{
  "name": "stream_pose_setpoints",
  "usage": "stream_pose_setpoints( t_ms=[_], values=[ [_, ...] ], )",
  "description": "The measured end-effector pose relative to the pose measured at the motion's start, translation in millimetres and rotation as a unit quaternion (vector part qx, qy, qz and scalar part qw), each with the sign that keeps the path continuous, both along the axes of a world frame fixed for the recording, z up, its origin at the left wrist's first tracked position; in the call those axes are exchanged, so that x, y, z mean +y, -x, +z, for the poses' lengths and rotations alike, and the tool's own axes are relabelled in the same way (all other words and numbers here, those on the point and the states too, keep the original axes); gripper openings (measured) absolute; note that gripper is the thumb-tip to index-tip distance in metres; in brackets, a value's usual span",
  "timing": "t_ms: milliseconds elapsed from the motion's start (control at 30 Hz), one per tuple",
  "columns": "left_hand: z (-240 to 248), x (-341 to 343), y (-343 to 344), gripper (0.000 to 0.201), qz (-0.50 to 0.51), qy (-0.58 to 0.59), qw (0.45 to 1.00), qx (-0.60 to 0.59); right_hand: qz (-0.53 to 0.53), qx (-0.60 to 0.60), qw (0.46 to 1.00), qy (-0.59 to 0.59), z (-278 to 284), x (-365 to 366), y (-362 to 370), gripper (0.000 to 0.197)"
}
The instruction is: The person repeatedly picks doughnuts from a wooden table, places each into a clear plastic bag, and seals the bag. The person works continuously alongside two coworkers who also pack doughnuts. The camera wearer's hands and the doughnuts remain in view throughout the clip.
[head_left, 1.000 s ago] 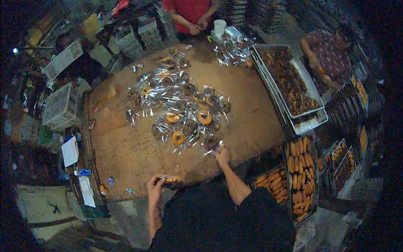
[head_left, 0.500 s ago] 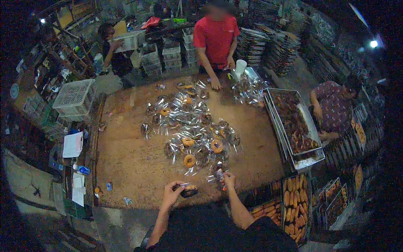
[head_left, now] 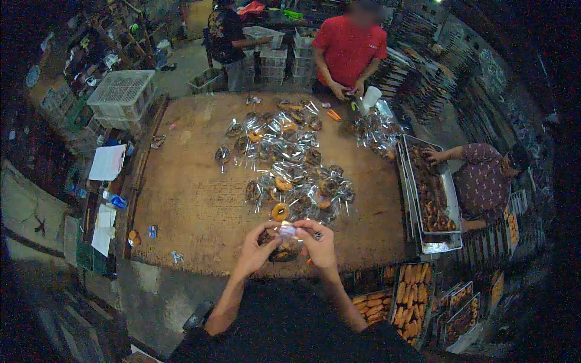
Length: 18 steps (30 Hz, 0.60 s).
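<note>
Over the near edge of the wooden table (head_left: 187, 212), my left hand (head_left: 255, 249) and my right hand (head_left: 318, 247) are close together. Between them is a dark-coated doughnut (head_left: 282, 255) with clear plastic wrap (head_left: 288, 230) gathered above it. The left fingers curl around the doughnut's side and the plastic, while the right fingertips pinch the plastic. A small orange tip (head_left: 310, 261) shows under my right hand; what it belongs to is hidden. Just beyond lies a pile of wrapped doughnuts (head_left: 280, 183), some plain and some dark, including a plain doughnut (head_left: 280, 212).
A person in red (head_left: 350, 48) stands across the table near orange-handled scissors (head_left: 333, 115) and a white cup (head_left: 371, 97). At right another person (head_left: 484, 181) reaches into a metal tray (head_left: 449, 193) of dark pastries. Below are trays of long pastries (head_left: 413, 296); crates (head_left: 124, 97) stand at left.
My hands have come together, bringing the doughnut and plastic to one place. The view has shifted. The person in red has drawn a hand back from the table; the person at right now reaches into the tray.
</note>
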<state>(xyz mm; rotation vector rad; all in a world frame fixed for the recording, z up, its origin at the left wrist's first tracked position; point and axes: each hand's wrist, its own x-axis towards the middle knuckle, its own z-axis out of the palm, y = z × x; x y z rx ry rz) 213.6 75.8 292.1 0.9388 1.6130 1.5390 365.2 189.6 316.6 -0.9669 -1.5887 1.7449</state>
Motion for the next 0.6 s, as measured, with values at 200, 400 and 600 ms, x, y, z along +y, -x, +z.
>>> stream_pose_setpoints(
  t_ms=[200, 400, 600],
  values=[
    [19.6, -0.1, -0.6, 0.031, -0.017, -0.049, 0.999, -0.010, 0.083, 0.032, 0.994, -0.061, -7.6, -7.6, 5.6, 0.019],
    [12.8, -6.9, -0.6, 0.016, -0.025, 0.015, 0.998, -0.049, 0.110, -0.033, 0.987, 0.116, -20.7, 0.3, -9.9, 0.021],
    [14.7, -5.9, -0.3, 0.012, -0.016, -0.006, 0.998, -0.062, 0.113, -0.048, 0.990, -0.066, -5.6, -8.8, -0.9, 0.022]
  ],
)
